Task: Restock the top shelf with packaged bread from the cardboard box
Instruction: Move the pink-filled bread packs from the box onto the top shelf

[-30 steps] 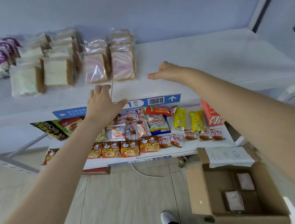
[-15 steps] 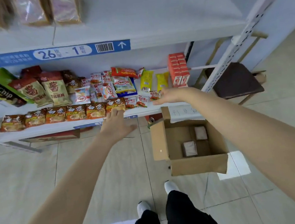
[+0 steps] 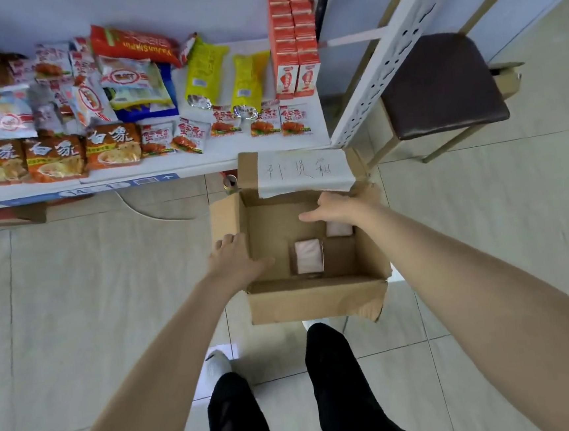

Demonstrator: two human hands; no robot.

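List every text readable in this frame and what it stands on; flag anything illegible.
"白象": each of the three orange noodle packs.
"14": blue shelf-edge label, the rest blurred.
Handwritten characters, paper on the cardboard box flap: not surely legible.
Upside-down lettering, red bag: blurred.
Small red-and-white packets: too small.

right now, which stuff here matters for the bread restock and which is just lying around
For the job:
cardboard box, open on the floor
near bread pack and far bread pack inside it
left hand and right hand, both empty

Lying about:
noodle packs, yellow packets, red cartons on the lower shelf
brown chair
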